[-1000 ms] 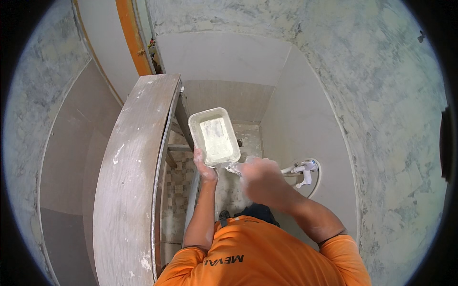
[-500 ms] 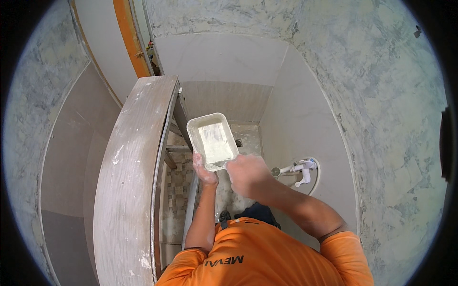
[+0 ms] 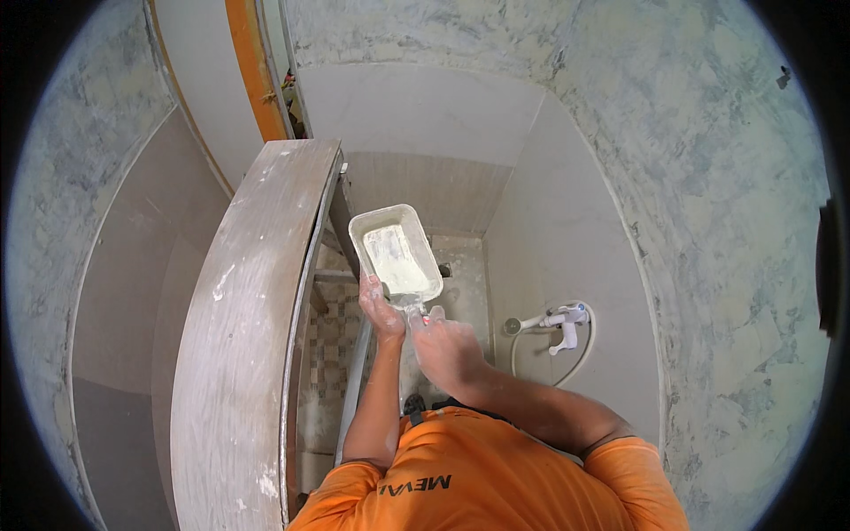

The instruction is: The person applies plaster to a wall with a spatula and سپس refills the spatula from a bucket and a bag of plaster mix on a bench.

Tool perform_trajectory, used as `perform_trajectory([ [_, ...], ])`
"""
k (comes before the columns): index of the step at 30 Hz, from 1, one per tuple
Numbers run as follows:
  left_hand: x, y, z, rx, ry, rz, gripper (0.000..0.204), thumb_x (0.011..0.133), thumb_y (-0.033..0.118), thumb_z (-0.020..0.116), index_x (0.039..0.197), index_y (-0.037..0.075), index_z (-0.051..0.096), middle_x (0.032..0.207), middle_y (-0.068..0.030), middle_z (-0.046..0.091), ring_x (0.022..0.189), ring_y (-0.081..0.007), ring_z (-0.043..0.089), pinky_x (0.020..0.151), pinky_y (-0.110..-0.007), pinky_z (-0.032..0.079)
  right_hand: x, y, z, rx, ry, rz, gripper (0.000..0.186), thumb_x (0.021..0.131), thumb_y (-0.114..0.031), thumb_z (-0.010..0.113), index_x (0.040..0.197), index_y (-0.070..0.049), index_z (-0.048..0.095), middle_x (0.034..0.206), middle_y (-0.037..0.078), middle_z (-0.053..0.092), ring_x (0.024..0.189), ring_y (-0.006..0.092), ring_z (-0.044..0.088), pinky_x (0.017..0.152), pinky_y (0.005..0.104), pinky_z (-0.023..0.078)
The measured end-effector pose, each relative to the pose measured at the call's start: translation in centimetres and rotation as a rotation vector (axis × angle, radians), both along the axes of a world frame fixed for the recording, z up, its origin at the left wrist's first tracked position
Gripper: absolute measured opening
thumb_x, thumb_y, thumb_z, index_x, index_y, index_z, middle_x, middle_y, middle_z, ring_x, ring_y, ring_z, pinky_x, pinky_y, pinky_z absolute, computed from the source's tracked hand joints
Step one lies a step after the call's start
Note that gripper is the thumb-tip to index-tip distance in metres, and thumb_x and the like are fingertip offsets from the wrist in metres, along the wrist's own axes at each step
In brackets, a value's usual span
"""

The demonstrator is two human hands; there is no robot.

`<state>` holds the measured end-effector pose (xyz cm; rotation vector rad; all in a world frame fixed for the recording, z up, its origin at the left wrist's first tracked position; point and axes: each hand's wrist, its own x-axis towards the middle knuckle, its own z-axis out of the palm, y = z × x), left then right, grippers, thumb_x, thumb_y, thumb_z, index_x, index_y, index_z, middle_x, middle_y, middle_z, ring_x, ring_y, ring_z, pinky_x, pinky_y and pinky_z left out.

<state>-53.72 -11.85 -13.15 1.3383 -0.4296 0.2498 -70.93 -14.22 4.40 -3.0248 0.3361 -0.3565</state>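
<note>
A whitish rectangular tub [image 3: 361, 232] with pale putty [image 3: 394, 261] in its bottom is tilted before me. My left hand [image 3: 381, 307] grips it by its near left corner. Closed round the handle of a putty knife [image 3: 407, 301], my right hand [image 3: 445, 348] is at the tub's near end. The knife's grey blade rests at the near rim; a bit of red shows on its handle. Both hands are smeared with white.
To the left stands a long wooden-topped bench [image 3: 239, 310] spotted with white, its metal frame below. A white hand shower [image 3: 567, 327] with a hose hangs at the right tiled wall. Patchy grey-green plaster [image 3: 708, 177] covers the upper walls. An orange door frame [image 3: 252, 66] is at the far left.
My right hand has come left and slightly down, bringing the putty knife from the tub's near right corner to the middle of its near rim. My left hand still holds the tub.
</note>
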Motion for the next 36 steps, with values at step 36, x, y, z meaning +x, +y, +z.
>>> perform_trajectory([
  [36, -2.0, -0.7, 5.1, -0.067, 0.099, -0.07, 0.05, 0.109, 0.027, 0.045, 0.139, -0.012, 0.055, 0.132, -0.02, 0.065, 0.118, -0.0249, 0.059, 0.106, -0.036, 0.043, -0.4, -0.7, -1.1, 0.097, 0.025, -0.07, 0.031, 0.092, -0.011, 0.054, 0.119, -0.005, 0.066, 0.092, 0.02, 0.066, 0.07, 0.0371, 0.07, 0.061, 0.0477, 0.056],
])
